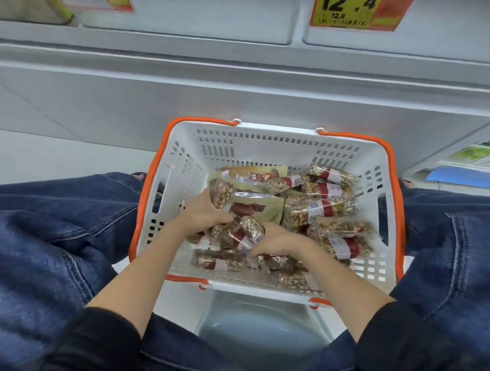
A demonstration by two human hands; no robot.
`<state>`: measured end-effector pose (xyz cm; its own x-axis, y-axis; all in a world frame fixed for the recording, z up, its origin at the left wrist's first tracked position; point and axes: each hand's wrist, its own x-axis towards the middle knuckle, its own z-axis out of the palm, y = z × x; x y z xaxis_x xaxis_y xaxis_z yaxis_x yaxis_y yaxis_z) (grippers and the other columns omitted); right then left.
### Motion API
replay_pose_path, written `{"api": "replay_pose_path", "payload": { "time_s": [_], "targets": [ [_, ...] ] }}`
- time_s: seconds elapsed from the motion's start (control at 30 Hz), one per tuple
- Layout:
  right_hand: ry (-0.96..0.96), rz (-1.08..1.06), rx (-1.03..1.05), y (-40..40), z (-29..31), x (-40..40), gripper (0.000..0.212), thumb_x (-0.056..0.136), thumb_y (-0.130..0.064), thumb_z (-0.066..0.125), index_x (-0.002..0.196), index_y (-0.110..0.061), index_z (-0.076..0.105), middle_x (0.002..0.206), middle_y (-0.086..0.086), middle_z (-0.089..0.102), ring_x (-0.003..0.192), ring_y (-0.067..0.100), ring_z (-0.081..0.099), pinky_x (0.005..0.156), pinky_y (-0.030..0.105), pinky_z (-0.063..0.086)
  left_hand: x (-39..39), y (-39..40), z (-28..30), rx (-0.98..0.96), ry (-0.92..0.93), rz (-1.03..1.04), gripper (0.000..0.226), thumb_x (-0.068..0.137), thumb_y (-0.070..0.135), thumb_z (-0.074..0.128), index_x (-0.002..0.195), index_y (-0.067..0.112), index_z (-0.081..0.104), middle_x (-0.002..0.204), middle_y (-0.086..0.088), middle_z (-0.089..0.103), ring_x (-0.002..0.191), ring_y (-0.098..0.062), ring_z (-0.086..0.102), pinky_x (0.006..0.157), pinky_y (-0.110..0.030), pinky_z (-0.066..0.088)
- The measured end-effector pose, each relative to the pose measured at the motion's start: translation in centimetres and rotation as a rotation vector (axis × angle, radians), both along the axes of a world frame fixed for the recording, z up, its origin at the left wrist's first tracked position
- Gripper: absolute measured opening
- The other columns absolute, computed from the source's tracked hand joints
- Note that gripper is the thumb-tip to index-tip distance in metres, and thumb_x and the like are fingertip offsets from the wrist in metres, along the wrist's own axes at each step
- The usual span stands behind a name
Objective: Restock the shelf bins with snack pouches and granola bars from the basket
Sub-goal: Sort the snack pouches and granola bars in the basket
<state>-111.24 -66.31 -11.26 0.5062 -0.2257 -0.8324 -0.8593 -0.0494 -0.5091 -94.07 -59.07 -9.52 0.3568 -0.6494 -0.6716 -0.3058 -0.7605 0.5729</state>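
Note:
A white basket with an orange rim (278, 139) sits on the floor between my knees. It holds several clear-wrapped granola bars (322, 210) with red labels and a few beige snack pouches (255, 210). My left hand (203, 211) grips granola bars, one of them (220, 196) sticking up past my fingers. My right hand (276, 239) reaches in beside it and curls round more granola bars (247, 232) in the middle of the basket. Both hands are close together over the pile.
A white shelf front (234, 74) runs across above the basket, with a yellow and orange price tag (351, 6) at top right. My jeans-clad legs (59, 233) flank the basket. A white bin (257, 321) lies below the basket's near edge.

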Motion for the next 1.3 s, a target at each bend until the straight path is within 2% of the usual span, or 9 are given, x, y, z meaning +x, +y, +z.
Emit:
{"api": "replay_pose_path", "payload": {
  "time_s": [0.13,0.23,0.33,0.47,0.57,0.73,0.93,1.1,1.3],
  "targets": [
    [-0.179,-0.049,-0.222,-4.2,5.9,-1.2,0.082,0.08,-0.009,0.07,0.149,-0.02,0.026,0.106,-0.002,0.058,0.068,0.009,0.058,0.052,0.012,0.046,-1.9,-2.1,5.2,-0.2,-0.176,-0.127,0.06,0.066,0.031,0.079,0.111,0.017,0.042,0.1,0.0,0.057,0.078,-0.008,0.052,0.061,-0.027,0.041],
    [-0.251,0.111,-0.721,-9.1,9.8,-4.2,0.074,0.081,-0.013,0.069,0.145,-0.022,0.034,0.135,0.002,0.054,0.112,0.022,0.057,0.086,0.025,0.048,-3.4,-5.4,9.0,-0.272,-0.329,-0.274,0.062,0.067,0.036,0.078,0.113,0.017,0.041,0.092,0.003,0.053,0.078,-0.012,0.053,0.063,-0.031,0.042],
    [-0.246,0.159,-1.008,-12.5,9.2,-8.5,0.082,0.076,-0.029,0.075,0.145,-0.031,0.031,0.137,0.004,0.052,0.122,0.027,0.051,0.095,0.041,0.045,-5.8,-8.8,10.8,-0.297,-0.5,-0.542,0.07,0.061,0.043,0.08,0.112,0.018,0.039,0.095,0.002,0.047,0.081,-0.015,0.05,0.065,-0.03,0.038],
    [0.105,0.39,-0.588,-12.0,5.3,-12.5,0.103,0.077,-0.062,0.065,0.151,-0.034,0.0,0.16,-0.004,-0.004,0.147,0.021,-0.001,0.117,0.051,0.007,-9.6,-11.9,9.6,-0.2,-0.492,-0.76,0.083,0.062,0.041,0.079,0.128,0.017,0.036,0.121,-0.006,0.047,0.107,-0.026,0.05,0.088,-0.041,0.042],
    [-0.028,0.126,-0.468,-12.5,6.1,-12.6,0.084,0.085,-0.035,0.069,0.151,-0.025,0.017,0.159,0.002,0.015,0.143,0.022,0.021,0.114,0.038,0.025,-11.4,-12.6,8.0,-0.177,-0.479,-0.856,0.084,0.064,0.039,0.081,0.131,0.015,0.036,0.126,-0.008,0.047,0.114,-0.029,0.048,0.093,-0.041,0.041],
    [-0.204,-0.257,-0.804,-14.7,9.9,-13.6,0.066,0.09,-0.007,0.059,0.146,-0.026,0.03,0.142,0.006,0.046,0.114,0.027,0.053,0.082,0.027,0.039,-14.3,-14.2,5.6,-0.322,-0.423,-0.905,0.1,0.069,0.03,0.081,0.147,0.012,0.022,0.147,-0.007,0.037,0.131,-0.026,0.039,0.106,-0.038,0.036],
    [-0.284,-0.005,-0.728,-13.6,7.4,-12.3,0.058,0.101,-0.023,0.042,0.151,-0.033,0.014,0.159,0.001,0.017,0.137,0.023,0.035,0.109,0.039,0.034,-13.7,-14.0,1.7,-0.213,-0.434,-1.043,0.107,0.08,0.057,0.061,0.151,0.018,-0.008,0.157,-0.004,-0.014,0.144,-0.024,-0.014,0.115,-0.039,-0.007],
    [-0.072,0.377,-0.706,-10.8,1.8,-11.4,0.064,0.101,-0.047,0.027,0.144,-0.037,-0.019,0.158,-0.002,-0.018,0.144,0.015,-0.02,0.119,0.043,-0.001,-7.0,-7.0,1.0,-0.31,-0.27,-0.559,0.093,0.075,0.049,0.072,0.149,0.022,0.023,0.156,0.001,0.017,0.143,-0.017,0.015,0.115,-0.034,0.014],
    [-0.219,0.179,-0.801,-11.2,4.2,-8.0,0.058,0.101,-0.042,0.034,0.152,-0.032,0.01,0.161,0.001,0.003,0.148,0.017,-0.001,0.118,0.036,0.003,0.8,2.2,-3.8,0.189,-0.335,-0.636,0.059,0.073,0.01,0.073,0.128,0.015,0.053,0.125,-0.005,0.057,0.11,-0.019,0.055,0.087,-0.024,0.044]
  ]
}}
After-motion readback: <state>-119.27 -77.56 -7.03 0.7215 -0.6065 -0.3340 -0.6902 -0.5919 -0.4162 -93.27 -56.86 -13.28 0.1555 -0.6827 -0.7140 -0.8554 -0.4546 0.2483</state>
